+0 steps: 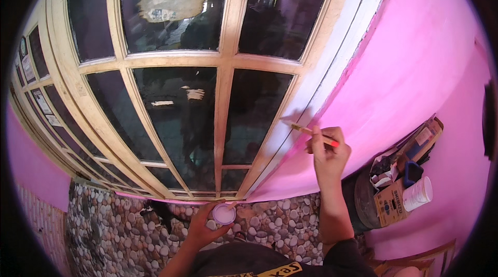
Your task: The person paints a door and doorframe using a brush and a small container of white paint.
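My right hand grips a slim paintbrush by its red-tipped handle. The bristles point up and left against the white-painted edge of a window frame, beside the dark line where it meets the outer strip. Lower down, my left hand holds a small cup of whitish paint, with a flat stick standing in it. The rest of the frame's bars are cream and surround dark glass panes. White covers the frame's right edge strip.
A pink wall borders the frame. At the right, a cardboard box, a white tub and other items sit on a dark drum. A black-and-white cat is on the pebble-patterned floor.
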`<state>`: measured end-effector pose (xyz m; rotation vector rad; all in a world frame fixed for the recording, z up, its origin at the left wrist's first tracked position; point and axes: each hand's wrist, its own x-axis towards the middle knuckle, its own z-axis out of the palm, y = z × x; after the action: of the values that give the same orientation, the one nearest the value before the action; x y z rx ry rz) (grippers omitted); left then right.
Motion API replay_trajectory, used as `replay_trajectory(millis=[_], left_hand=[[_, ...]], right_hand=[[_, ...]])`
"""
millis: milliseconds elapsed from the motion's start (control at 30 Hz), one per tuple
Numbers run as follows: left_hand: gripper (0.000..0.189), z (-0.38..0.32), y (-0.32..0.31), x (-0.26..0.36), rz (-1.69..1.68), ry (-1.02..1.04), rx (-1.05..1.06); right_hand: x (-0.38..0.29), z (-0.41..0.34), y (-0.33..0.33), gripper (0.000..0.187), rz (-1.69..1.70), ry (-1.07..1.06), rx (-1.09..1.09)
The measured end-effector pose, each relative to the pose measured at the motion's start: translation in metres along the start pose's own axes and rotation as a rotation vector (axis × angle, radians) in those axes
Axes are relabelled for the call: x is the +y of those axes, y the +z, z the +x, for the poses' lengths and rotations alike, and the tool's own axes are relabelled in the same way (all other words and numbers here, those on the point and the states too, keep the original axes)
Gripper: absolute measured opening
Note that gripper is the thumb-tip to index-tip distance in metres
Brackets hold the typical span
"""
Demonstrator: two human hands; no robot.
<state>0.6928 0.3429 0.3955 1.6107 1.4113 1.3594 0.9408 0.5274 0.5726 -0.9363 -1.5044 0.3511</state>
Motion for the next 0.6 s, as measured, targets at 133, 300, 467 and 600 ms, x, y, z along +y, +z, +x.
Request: replay_trajectory(millis=[133, 300, 467, 600], left_hand=[[0.071, 0.013, -0.006, -0.007, 0.013, 0.065, -0.031], [0.071, 0.032, -0.020, -0.008, -0.012, 0.126, -0.099], [0.072, 0.038, -0.032, -0.024, -0.032, 0.097, -0.158], [0.072, 0.043, -0.039, -0.023, -0.041, 0.105, -0.193]], right_hand=[[0.001, 0.013, 0.013, 0.023, 0.020, 0.028, -0.030], [-0.040, 0.048, 0.007, 0.025, 0.081, -0.057, 0.098], [-0.044, 0.039, 0.004, 0.021, 0.007, -0.223, 0.229], [-0.021, 0.020, 0.013, 0.016, -0.017, -0.417, 0.293]])
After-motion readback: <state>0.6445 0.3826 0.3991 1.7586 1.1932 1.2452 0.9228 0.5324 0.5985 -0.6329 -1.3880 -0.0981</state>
